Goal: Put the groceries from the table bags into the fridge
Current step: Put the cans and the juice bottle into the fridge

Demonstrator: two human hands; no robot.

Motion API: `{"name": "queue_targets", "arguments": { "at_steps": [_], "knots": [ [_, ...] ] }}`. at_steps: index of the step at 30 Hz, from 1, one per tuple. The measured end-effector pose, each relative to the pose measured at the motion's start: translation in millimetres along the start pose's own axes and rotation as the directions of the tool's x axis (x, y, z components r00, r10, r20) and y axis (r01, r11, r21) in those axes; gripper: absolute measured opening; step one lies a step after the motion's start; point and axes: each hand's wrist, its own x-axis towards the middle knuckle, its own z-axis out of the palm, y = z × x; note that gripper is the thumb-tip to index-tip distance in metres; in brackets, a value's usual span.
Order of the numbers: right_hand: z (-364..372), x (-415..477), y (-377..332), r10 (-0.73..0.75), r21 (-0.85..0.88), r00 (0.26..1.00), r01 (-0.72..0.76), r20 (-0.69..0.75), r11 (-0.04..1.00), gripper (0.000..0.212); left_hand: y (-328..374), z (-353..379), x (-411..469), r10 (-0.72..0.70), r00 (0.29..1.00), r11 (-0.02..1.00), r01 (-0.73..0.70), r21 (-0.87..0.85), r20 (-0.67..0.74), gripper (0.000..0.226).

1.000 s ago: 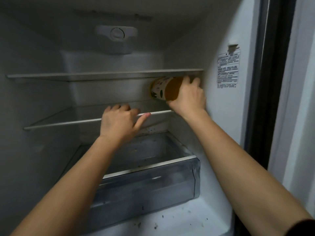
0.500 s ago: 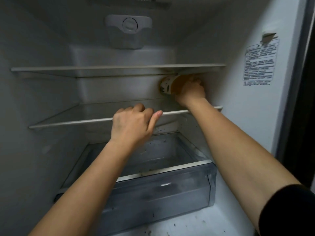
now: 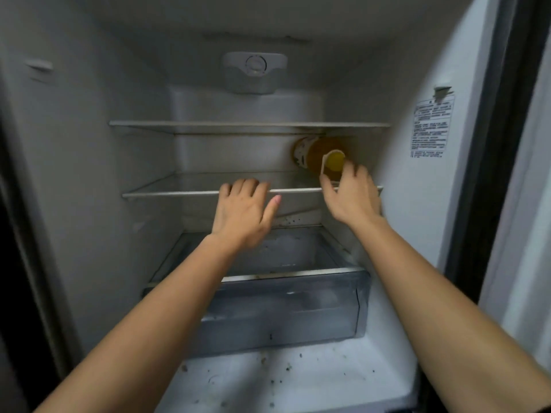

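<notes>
Two bare hands reach into the open fridge (image 3: 89, 180), where an amber bottle (image 3: 310, 153) lies on the middle shelf (image 3: 179, 192).

The bottle lies on its side at the far right of that shelf, close to the right wall and just under the upper shelf (image 3: 208, 124), its pale-rimmed end towards the viewer. The right hand (image 3: 354, 198) is at that near end, loosely spread, with thumb and forefinger on either side of the rim; whether they pinch it or merely sit beside it cannot be told. The left hand (image 3: 243, 210) rests on the shelf's near edge towards the middle, its fingers bent over the top and the thumb stretched out to the right. Below is a clear drawer (image 3: 283, 311), and dark crumbs (image 3: 287, 368) speckle the fridge floor.
</notes>
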Motion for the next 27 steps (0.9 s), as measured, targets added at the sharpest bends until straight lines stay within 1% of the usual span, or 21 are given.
{"name": "queue_targets", "arguments": {
  "at_steps": [1, 3, 6, 10, 13, 16, 18, 21, 25, 27],
  "knots": [
    [-1.6, -17.2, 4.0, -0.034, 0.003, 0.999, 0.034, -0.010, 0.999, 0.067, 0.6, -4.4, -12.2, -0.036, 0.999, 0.999, 0.036, -0.002, 0.018, 0.062],
    [-0.9, -46.1, 12.1, -0.051, 0.033, 0.999, 0.051, 0.000, 0.998, 0.069, 2.1, -12.1, -37.6, -0.115, 0.993, 0.993, 0.115, -0.027, 0.015, 0.066],
    [-10.1, -97.7, 22.4, -0.062, 0.095, 0.998, 0.060, 0.010, 0.994, 0.071, 14.4, -41.8, -91.6, -0.219, 0.974, 0.973, 0.214, -0.087, -0.058, 0.062],
    [-16.3, -166.7, 25.7, -0.145, 0.174, 0.989, 0.146, -0.023, 0.974, 0.068, 30.6, -76.7, -172.9, -0.284, 0.953, 0.957, 0.275, -0.090, -0.103, 0.061],
    [-10.3, -217.8, 15.2, -0.176, 0.281, 0.984, 0.171, -0.005, 0.944, 0.065, 41.8, -94.4, -233.6, -0.325, 0.944, 0.946, 0.322, -0.049, -0.064, 0.061],
    [1.8, -271.1, -4.2, -0.221, 0.352, 0.974, 0.187, 0.059, 0.917, 0.066, 44.8, -115.7, -288.4, -0.332, 0.943, 0.943, 0.331, 0.044, 0.007, 0.062],
    [3.0, -301.0, -22.5, -0.279, 0.381, 0.956, 0.225, 0.091, 0.897, 0.069, 38.2, -139.5, -316.0, -0.320, 0.947, 0.943, 0.317, 0.106, 0.018, 0.064],
    [-13.0, -329.3, -58.3, -0.349, 0.424, 0.935, 0.289, 0.068, 0.858, 0.071, 20.9, -186.9, -339.1, -0.281, 0.959, 0.948, 0.282, 0.148, -0.029, 0.062],
    [-47.7, -362.8, -113.5, -0.390, 0.481, 0.921, 0.344, -0.005, 0.806, 0.073, -6.3, -254.4, -375.9, -0.258, 0.958, 0.955, 0.273, 0.120, -0.129, 0.056],
    [-64.3, -385.8, -147.2, -0.400, 0.509, 0.915, 0.368, -0.049, 0.778, 0.075, -25.1, -289.6, -408.8, -0.259, 0.954, 0.951, 0.280, 0.132, -0.153, 0.053]
  ]
}}
